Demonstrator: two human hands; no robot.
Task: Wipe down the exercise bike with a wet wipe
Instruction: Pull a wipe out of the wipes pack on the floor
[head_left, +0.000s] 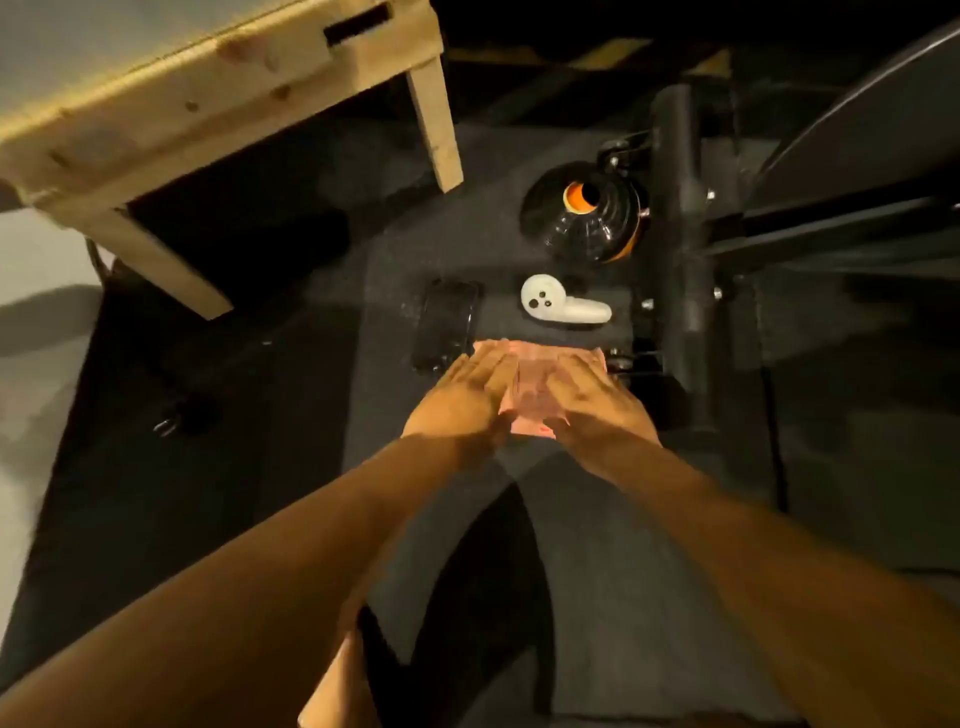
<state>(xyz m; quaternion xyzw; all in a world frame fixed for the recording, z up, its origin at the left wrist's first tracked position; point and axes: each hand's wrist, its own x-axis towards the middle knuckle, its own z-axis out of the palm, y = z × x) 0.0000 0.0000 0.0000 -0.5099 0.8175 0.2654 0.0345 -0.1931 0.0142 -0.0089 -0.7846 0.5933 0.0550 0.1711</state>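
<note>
head view, left hand: our left hand (462, 395) is spread, fingers straight, lying on the left side of the pink wipe pack (530, 400).
head view, right hand: our right hand (592, 400) is spread too, fingers straight, on the pack's right side. it is blurry, so we cannot tell how hard we press.
wipe pack: it is down at the dark floor mat (389, 270), between our two hands.
exercise bike: the black exercise bike (680, 208) stands just right of the pack, its foot bar on the floor.
floor things: a white controller (563, 307) and a black phone (447, 325) lie just beyond the pack. a black and orange round thing (587, 218) sits farther on, beside the bike.
room: a wooden table (208, 93) stands at the upper left. the light is dim.
</note>
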